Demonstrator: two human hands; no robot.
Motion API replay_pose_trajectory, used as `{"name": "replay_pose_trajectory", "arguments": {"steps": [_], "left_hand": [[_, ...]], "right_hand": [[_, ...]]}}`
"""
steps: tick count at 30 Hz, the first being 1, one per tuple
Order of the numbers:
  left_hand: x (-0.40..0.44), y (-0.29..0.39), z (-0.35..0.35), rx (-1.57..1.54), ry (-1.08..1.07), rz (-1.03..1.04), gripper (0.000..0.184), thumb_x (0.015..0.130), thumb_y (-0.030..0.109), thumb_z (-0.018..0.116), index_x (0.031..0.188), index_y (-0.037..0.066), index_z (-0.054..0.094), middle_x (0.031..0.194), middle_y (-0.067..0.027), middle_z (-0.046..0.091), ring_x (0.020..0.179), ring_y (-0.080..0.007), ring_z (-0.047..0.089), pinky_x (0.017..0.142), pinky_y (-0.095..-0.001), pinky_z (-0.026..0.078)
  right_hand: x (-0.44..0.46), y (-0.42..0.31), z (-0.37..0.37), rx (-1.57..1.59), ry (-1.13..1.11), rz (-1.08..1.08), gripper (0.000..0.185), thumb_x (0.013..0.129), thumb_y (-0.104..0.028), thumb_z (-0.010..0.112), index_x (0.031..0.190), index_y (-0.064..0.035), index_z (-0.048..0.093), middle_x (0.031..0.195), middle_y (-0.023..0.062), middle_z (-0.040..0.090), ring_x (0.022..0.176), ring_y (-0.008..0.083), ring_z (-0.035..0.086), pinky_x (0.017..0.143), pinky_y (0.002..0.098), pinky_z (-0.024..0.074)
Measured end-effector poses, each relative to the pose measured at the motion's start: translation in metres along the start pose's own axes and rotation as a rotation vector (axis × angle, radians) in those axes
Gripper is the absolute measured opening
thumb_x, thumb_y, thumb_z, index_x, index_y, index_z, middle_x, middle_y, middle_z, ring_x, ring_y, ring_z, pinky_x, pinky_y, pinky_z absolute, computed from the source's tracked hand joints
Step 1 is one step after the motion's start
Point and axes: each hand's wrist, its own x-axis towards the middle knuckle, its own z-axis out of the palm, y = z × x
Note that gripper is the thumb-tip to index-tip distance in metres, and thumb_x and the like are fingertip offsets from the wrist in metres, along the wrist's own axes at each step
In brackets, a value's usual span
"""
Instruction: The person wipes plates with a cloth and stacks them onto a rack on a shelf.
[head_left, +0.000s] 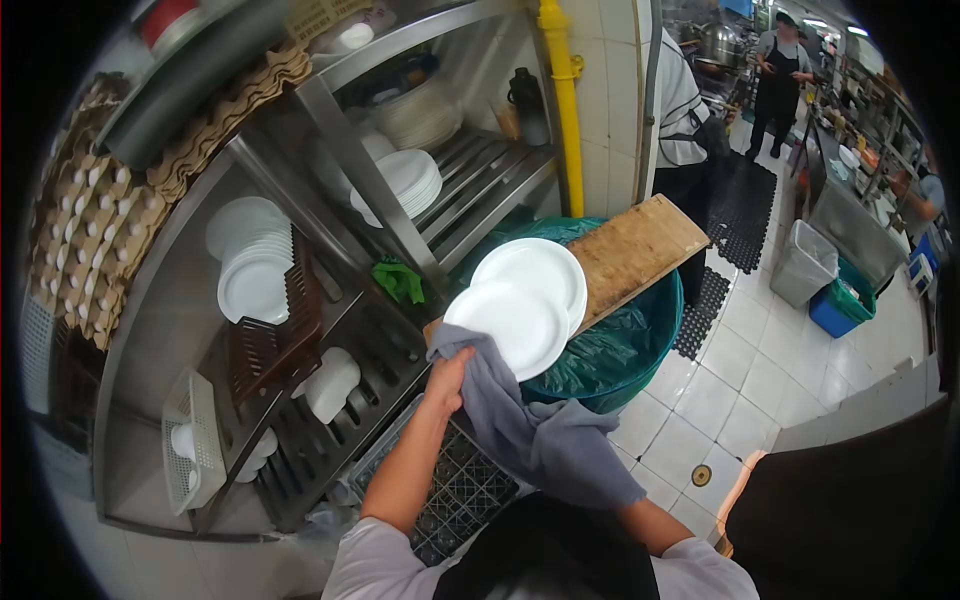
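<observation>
My left hand (453, 380) is closed on a grey cloth (500, 400) at the near rim of a white plate (508, 335). This plate overlaps a second white plate (552, 270), which lies over a wooden board (640, 250). The cloth hangs to the right in folds and covers my right hand; only the right forearm (655, 526) shows below it, so the fingers are hidden.
Under the board stands a large bin (665, 330) lined with green plastic. Steel shelving at left holds stacked plates (405, 185), a brown rack (275, 330) and a white basket (195, 440). Egg trays (100, 220) are far left. One person (780, 80) stands down the aisle.
</observation>
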Motion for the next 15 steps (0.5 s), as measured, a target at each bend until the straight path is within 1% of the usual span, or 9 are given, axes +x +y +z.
{"name": "replay_pose_trajectory", "arguments": {"steps": [3,5,6,8,9,11,12,14,15], "left_hand": [[0.037,-0.003,0.003,0.111,0.065,0.087,0.052,0.099,0.024,0.064,0.141,-0.005,0.049,0.134,-0.0201,0.060,0.109,-0.0296,0.068,0.091,-0.0411,0.057],[0.052,-0.002,0.007,0.699,0.301,0.296,0.054,0.097,0.036,0.069,0.127,-0.009,0.060,0.124,-0.0159,0.067,0.107,-0.0246,0.067,0.090,-0.0373,0.055],[0.037,0.005,0.015,0.696,0.319,0.292,0.054,0.097,0.036,0.069,0.127,-0.009,0.060,0.124,-0.0159,0.067,0.107,-0.0246,0.067,0.090,-0.0373,0.055],[-0.004,0.013,0.021,0.784,0.246,0.449,0.057,0.096,0.041,0.070,0.126,-0.007,0.063,0.121,-0.0151,0.069,0.106,-0.0230,0.067,0.092,-0.0333,0.052],[-0.017,0.013,0.011,0.787,0.267,0.435,0.057,0.096,0.041,0.070,0.126,-0.007,0.063,0.121,-0.0151,0.069,0.106,-0.0230,0.067,0.092,-0.0333,0.052],[-0.048,0.011,-0.018,0.622,-0.042,0.105,0.057,0.096,0.043,0.070,0.127,-0.004,0.064,0.116,-0.0127,0.071,0.104,-0.0214,0.066,0.091,-0.0318,0.052],[-0.068,0.006,-0.028,0.677,-0.128,0.090,0.058,0.095,0.045,0.070,0.128,-0.002,0.064,0.114,-0.0123,0.072,0.102,-0.0207,0.066,0.090,-0.0321,0.052],[-0.092,0.004,-0.037,0.716,-0.193,0.087,0.059,0.094,0.047,0.071,0.129,-0.001,0.064,0.111,-0.0120,0.072,0.100,-0.0200,0.066,0.089,-0.0324,0.053],[-0.101,0.008,-0.043,0.993,-0.396,-0.054,0.060,0.092,0.046,0.073,0.129,0.000,0.064,0.109,-0.0120,0.072,0.098,-0.0195,0.067,0.087,-0.0333,0.054]], "right_hand": [[-0.008,0.006,-0.011,0.010,-0.172,-0.138,0.039,0.080,-0.022,0.074,0.099,0.0106,0.061,0.108,0.0266,0.066,0.102,0.0364,0.065,0.086,0.0375,0.0491],[0.000,0.005,-0.014,0.641,0.016,0.404,0.037,0.086,-0.018,0.063,0.112,0.0078,0.059,0.088,0.0158,0.069,0.079,0.0249,0.071,0.070,0.0399,0.0560],[0.003,0.016,-0.018,0.646,0.005,0.390,0.037,0.086,-0.018,0.063,0.112,0.0078,0.059,0.088,0.0158,0.069,0.079,0.0249,0.071,0.070,0.0399,0.0560],[0.008,0.047,-0.025,0.176,0.690,-0.592,0.045,0.097,-0.016,0.057,0.137,0.0044,0.053,0.096,0.0108,0.071,0.078,0.0243,0.071,0.068,0.0355,0.0564],[-0.002,0.055,-0.013,0.197,0.684,-0.602,0.045,0.097,-0.016,0.057,0.137,0.0044,0.053,0.096,0.0108,0.071,0.078,0.0243,0.071,0.068,0.0355,0.0564],[-0.023,0.063,0.014,1.367,0.430,-0.093,0.048,0.104,-0.022,0.052,0.150,-0.0094,0.049,0.086,0.0019,0.065,0.058,0.0203,0.060,0.053,0.0316,0.0502],[-0.018,0.065,0.009,1.209,0.461,0.048,0.047,0.103,-0.022,0.053,0.147,-0.0086,0.050,0.086,0.0033,0.066,0.059,0.0217,0.060,0.054,0.0332,0.0502],[0.003,0.060,-0.002,0.798,0.550,0.094,0.045,0.100,-0.020,0.054,0.143,-0.0070,0.052,0.087,0.0060,0.066,0.063,0.0245,0.061,0.056,0.0365,0.0501],[0.016,0.054,-0.005,0.724,0.576,0.097,0.044,0.099,-0.020,0.055,0.141,-0.0063,0.053,0.088,0.0074,0.066,0.064,0.0259,0.061,0.058,0.0381,0.0500]]}}
